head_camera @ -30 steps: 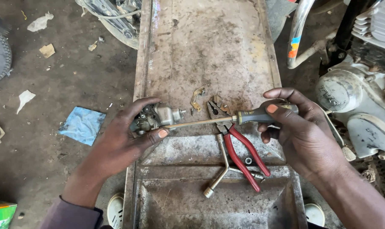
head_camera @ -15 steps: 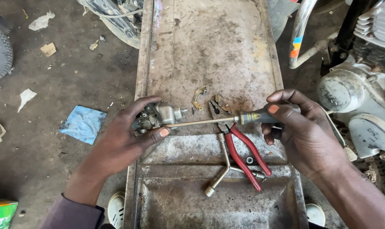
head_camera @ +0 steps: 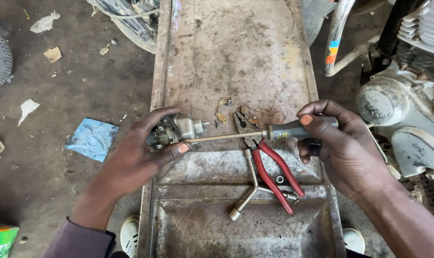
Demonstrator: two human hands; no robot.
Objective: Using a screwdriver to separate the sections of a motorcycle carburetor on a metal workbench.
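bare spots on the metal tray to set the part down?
Free: the far tray beyond the small bracket, and the near recess below the Y-wrench. Crowded: the middle band, with carburetor, screwdriver, red pliers and both hands.

The carburetor point(head_camera: 177, 131) is small, grey metal and dirty, held just above the left edge of the rusty metal tray. The screwdriver point(head_camera: 269, 133) has a long thin shaft and dark handle; it lies almost horizontal, its tip at the carburetor.

The far half of the metal table point(head_camera: 236, 48) lies bare. Nearer, red-handled pliers point(head_camera: 274, 172), a three-way socket wrench point(head_camera: 252, 186) and a small brass bracket point(head_camera: 222, 108) crowd the middle, and a motorcycle engine point(head_camera: 398, 105) hems the right.
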